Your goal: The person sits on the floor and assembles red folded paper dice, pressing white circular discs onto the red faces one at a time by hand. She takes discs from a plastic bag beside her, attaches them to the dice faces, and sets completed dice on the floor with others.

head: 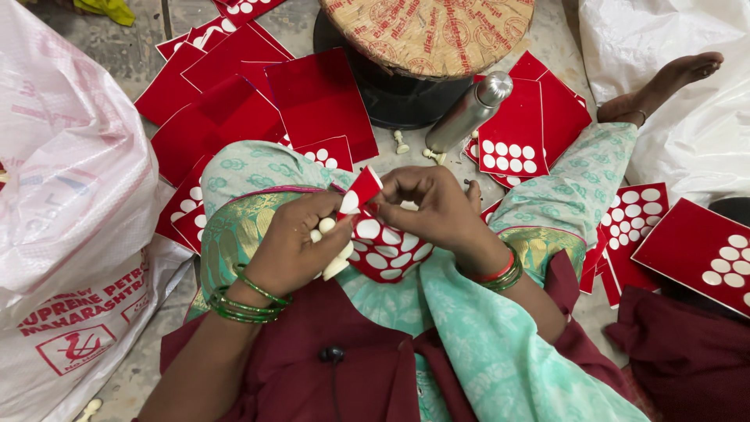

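Left hand grips white pegs; right hand pinches bent red card. Around lap: red cards, steel bottle, plastic sack, round stool ahead.

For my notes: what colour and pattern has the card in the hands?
Red card with white round dots, head view.
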Available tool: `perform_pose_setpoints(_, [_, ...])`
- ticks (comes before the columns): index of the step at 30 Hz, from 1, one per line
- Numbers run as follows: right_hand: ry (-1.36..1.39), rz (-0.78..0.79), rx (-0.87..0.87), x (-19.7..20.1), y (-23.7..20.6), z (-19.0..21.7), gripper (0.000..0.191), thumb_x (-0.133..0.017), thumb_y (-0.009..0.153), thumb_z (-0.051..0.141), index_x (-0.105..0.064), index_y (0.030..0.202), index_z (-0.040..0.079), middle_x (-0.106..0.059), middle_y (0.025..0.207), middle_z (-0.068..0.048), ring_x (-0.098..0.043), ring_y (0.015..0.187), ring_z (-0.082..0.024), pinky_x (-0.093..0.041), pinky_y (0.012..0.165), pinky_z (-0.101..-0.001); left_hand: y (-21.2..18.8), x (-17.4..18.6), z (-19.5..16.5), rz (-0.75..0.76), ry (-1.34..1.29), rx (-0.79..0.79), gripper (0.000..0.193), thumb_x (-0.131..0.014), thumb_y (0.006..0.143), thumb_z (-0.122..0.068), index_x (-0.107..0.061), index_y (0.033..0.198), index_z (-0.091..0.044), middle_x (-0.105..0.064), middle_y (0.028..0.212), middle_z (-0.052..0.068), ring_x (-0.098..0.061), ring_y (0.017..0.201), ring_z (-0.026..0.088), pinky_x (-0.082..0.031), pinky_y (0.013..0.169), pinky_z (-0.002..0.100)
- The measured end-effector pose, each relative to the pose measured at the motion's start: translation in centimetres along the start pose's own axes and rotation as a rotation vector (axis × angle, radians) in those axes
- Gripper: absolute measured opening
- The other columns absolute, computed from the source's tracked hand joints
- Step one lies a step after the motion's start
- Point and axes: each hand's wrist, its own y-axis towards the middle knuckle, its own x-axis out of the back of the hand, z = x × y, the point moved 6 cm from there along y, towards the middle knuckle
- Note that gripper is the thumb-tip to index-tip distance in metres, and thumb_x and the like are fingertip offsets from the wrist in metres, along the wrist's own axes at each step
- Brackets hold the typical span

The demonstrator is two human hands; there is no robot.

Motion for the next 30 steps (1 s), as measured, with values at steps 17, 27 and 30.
perform_pose_setpoints(17, [-1.217, -0.589, 1.222, -5.6, -5.5, 5.8, 0.026, -0.091, 0.09, 0.027, -0.076, 0.111, 0.023, -0.059, 0.116, 0.005, -0.061, 0.105, -0.013, -0.037, 0.108, -0.0439, 0.5, -2.9, 7.4, -0.418, -1.033, 0.575, 0.013, -0.066, 0.095, -0.018, -0.06, 0.101, -0.009, -0.066, 0.085, 0.001, -0.063, 0.067, 0.008, -0.048, 0.051, 0.022])
perform_pose_setpoints(27, [-1.211, -0.517, 1.251, -6.0, -5.1, 4.7, 0.023, -0.09, 0.088, 0.03, -0.077, 0.105, 0.022, -0.062, 0.116, 0.006, -0.064, 0.108, -0.011, -0.034, 0.108, -0.0435, 1.1, -3.2, 5.7, -0.382, -1.118, 0.55, 0.016, -0.064, 0.094, -0.016, -0.062, 0.107, -0.006, -0.072, 0.094, 0.006, -0.071, 0.079, 0.015, -0.059, 0.07, 0.031])
perform_pose_setpoints(30, [-1.203, -0.509, 1.243, -5.9, -5.2, 4.9, 0.025, -0.091, 0.088, 0.031, -0.077, 0.106, 0.021, -0.062, 0.115, 0.007, -0.065, 0.108, -0.011, -0.034, 0.109, -0.0439, 1.1, -3.2, 6.3, -0.384, -1.111, 0.56, 0.017, -0.063, 0.093, -0.016, -0.062, 0.107, -0.006, -0.072, 0.094, 0.006, -0.071, 0.079, 0.015, -0.06, 0.069, 0.031])
